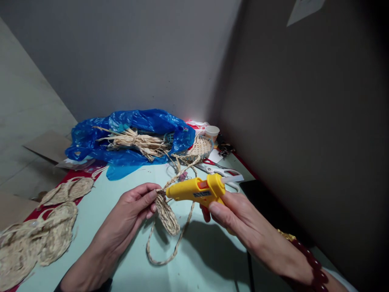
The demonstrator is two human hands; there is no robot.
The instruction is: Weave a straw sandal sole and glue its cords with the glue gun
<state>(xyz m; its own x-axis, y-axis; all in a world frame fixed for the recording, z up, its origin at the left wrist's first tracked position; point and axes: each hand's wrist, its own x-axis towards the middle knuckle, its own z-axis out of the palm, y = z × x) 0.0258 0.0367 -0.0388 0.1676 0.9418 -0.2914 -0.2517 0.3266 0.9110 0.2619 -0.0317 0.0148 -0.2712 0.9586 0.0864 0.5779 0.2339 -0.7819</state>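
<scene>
Between the thumb and fingers of my left hand (136, 207) is one end of a coiled piece of braided straw (167, 217), its rounded end hanging down to the right. A long loose tail of the straw braid (156, 263) loops below it and runs up toward the back. My right hand (232, 213) grips a yellow glue gun (190, 190) by its handle, with a glue stick (232, 179) poking out of the rear. The gun's nozzle is at the upper end of the coil, close to my left fingertips; whether it touches the straw is hard to tell.
At the back, a blue plastic bag (91, 140) holds a bundle of dry straw (138, 142). Right of it are a woven basket (200, 148), a cup (212, 132) and scissors (223, 172). Finished-looking woven straw pieces (59, 233) lie left. A dark flat object (264, 207) lies right.
</scene>
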